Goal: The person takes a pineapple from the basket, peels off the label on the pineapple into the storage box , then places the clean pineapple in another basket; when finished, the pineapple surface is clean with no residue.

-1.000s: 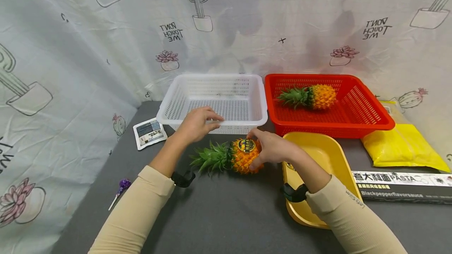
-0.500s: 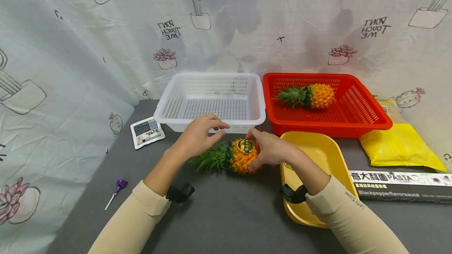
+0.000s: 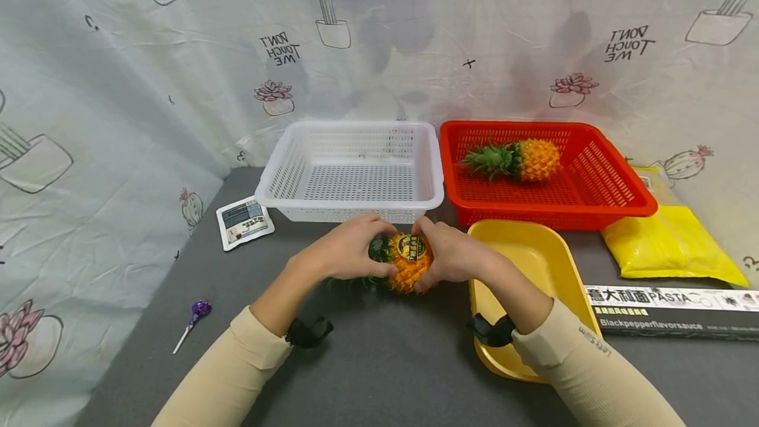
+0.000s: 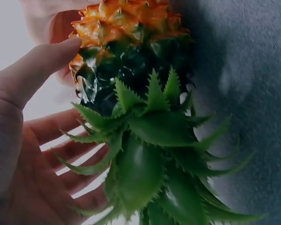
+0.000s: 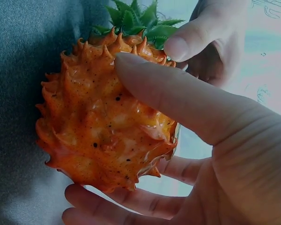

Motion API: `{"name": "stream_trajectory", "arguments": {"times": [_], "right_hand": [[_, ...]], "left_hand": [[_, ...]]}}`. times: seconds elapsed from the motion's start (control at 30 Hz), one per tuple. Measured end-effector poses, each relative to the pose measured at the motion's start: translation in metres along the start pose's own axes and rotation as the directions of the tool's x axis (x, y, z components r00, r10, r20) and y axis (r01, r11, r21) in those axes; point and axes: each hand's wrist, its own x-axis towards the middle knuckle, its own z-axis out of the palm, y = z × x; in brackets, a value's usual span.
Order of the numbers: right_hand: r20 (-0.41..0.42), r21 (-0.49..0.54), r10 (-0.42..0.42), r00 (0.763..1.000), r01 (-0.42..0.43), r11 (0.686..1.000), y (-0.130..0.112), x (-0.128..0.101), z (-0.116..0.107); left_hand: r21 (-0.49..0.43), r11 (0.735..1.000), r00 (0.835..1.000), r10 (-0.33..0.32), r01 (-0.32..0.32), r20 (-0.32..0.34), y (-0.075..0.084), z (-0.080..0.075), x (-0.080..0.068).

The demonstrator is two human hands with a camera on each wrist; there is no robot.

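Observation:
A toy pineapple [image 3: 408,263] lies on its side on the grey table [image 3: 379,361], leaves to the left, with a round sticker on top. My left hand [image 3: 379,250] curls over its green crown [image 4: 150,140], thumb on the orange body. My right hand [image 3: 429,257] grips the orange body [image 5: 103,126] from the right, thumb [image 5: 178,98] across the top and fingers underneath. A second pineapple [image 3: 516,160] lies in the red basket [image 3: 599,199]. The white basket [image 3: 356,203] holds nothing I can see.
A yellow tray [image 3: 534,262] sits just right of my hands. Behind it lie a yellow bag [image 3: 670,246] and a pasta box [image 3: 670,312]. A sachet [image 3: 243,221] and a purple lollipop [image 3: 198,313] lie at the left. A printed cloth hangs behind.
My left hand came down from the white basket's front rim and closed over the pineapple's crown. My right hand stayed on the body.

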Motion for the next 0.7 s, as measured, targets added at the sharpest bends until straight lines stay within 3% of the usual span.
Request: {"name": "stream_trajectory", "arguments": {"times": [0.27, 0.5, 0.7], "right_hand": [[0.052, 0.054, -0.056, 0.997, 0.053, 0.997, 0.007, -0.010, -0.014], [-0.060, 0.050, -0.126, 0.990, 0.129, 0.990, 0.007, -0.007, -0.026], [-0.069, -0.003, -0.177, 0.982, 0.177, 0.984, 0.003, 0.006, -0.020]], "left_hand": [[0.058, 0.998, 0.999, -0.031, 0.030, 0.023, 0.008, 0.003, 0.004], [0.075, 0.997, 0.999, -0.036, 0.035, 0.014, 0.010, 0.002, 0.004], [0.043, 0.999, 1.000, -0.027, 0.027, 0.010, 0.007, 0.004, 0.002]]}}
